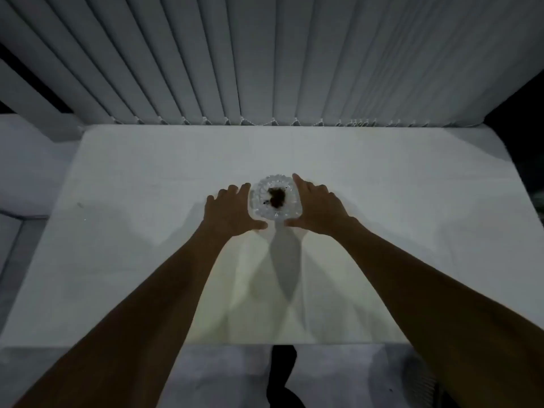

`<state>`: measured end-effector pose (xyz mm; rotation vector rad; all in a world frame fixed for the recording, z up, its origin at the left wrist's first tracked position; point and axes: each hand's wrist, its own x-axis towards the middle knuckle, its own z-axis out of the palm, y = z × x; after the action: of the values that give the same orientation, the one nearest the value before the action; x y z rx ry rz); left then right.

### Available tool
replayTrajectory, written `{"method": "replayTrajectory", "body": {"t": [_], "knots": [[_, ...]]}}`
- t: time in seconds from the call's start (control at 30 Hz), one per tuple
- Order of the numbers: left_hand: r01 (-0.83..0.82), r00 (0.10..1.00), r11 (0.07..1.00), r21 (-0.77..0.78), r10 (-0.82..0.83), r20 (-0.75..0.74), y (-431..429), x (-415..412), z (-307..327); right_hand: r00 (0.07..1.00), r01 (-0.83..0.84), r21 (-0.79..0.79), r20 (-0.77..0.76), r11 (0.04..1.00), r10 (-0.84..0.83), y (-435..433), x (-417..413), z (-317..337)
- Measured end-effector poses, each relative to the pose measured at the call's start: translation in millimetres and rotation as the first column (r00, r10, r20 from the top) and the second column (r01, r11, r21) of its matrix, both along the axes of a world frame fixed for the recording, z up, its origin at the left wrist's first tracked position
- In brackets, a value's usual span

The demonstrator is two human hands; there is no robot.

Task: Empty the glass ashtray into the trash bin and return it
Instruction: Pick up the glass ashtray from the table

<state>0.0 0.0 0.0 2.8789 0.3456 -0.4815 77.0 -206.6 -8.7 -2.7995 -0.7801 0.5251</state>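
A round cut-glass ashtray (275, 198) with a dark clump of ash in its middle sits on the white table (147, 187), near the centre. My left hand (231, 209) rests against its left side with fingers spread and the thumb curled under the near rim. My right hand (316, 207) frames the right side the same way, index finger along the far right rim. Both hands appear to touch the glass, and the ashtray still stands on the table. No trash bin is in view.
Vertical white blinds (265, 60) hang just behind the table's far edge. A pale cushioned seat (26, 172) lies to the left. The floor and a dark shape (282, 378) show below the table's near edge.
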Motion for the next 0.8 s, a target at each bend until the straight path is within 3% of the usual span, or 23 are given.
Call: {"method": "replayTrajectory", "body": {"t": [0.3, 0.43, 0.6, 0.8], "knots": [[0.053, 0.997, 0.997, -0.056, -0.049, 0.057, -7.3, 27.1, -25.1, 0.999, -0.040, 0.099, 0.015, 0.994, 0.038, -1.5, 25.7, -40.9], [0.020, 0.973, 0.998, -0.055, -0.007, 0.230, -13.8, 18.7, -46.0, 0.998, -0.007, 0.350, 0.061, 0.937, -0.015, -11.5, 17.1, -57.1], [-0.004, 0.868, 0.994, -0.110, 0.058, 0.493, -12.8, 7.6, -70.9, 0.992, 0.018, 0.531, 0.094, 0.847, -0.080, -18.4, 10.2, -68.9], [-0.022, 0.842, 0.995, -0.094, 0.069, 0.535, -7.3, -4.8, -92.3, 0.986, 0.065, 0.572, 0.088, 0.818, -0.139, -16.8, 5.3, -76.2]]}}
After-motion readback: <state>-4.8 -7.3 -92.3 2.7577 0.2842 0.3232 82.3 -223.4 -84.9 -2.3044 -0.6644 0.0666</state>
